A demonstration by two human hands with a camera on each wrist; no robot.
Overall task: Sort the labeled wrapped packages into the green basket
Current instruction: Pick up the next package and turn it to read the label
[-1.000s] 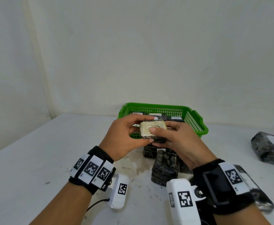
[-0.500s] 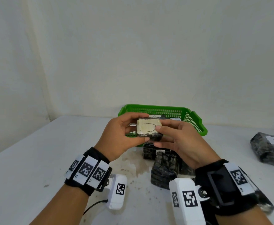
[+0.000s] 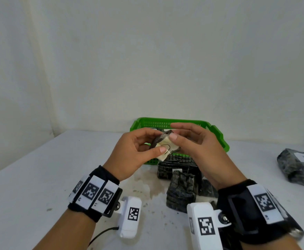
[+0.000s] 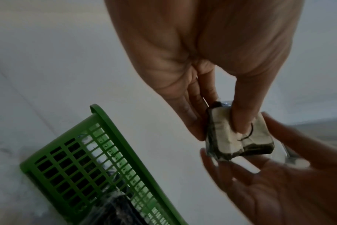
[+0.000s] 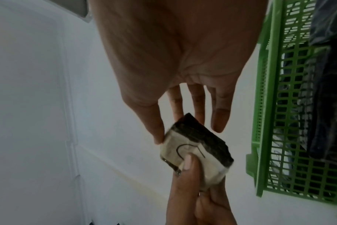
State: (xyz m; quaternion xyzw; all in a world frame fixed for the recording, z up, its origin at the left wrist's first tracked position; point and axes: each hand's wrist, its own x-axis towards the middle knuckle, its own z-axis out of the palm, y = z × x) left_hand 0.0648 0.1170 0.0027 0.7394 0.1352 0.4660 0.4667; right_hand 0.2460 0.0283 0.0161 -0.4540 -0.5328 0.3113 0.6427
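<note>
Glossy film-wrapped package (image 3: 163, 146), paper label; green plastic basket (image 3: 218, 136)

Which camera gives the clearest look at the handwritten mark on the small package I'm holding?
The right wrist view: the package label faces it, and the curved pen stroke shows above the left hand thumb. In the left wrist view the thumb covers most of the mark. The head view shows it small, between both hands.

small dark wrapped package (image 3: 165, 147) with cream label, tilted, held in air before green basket (image 3: 218, 136), basket holds dark packages, more dark packages (image 3: 181, 192) on worktop (image 3: 39, 177)
</note>
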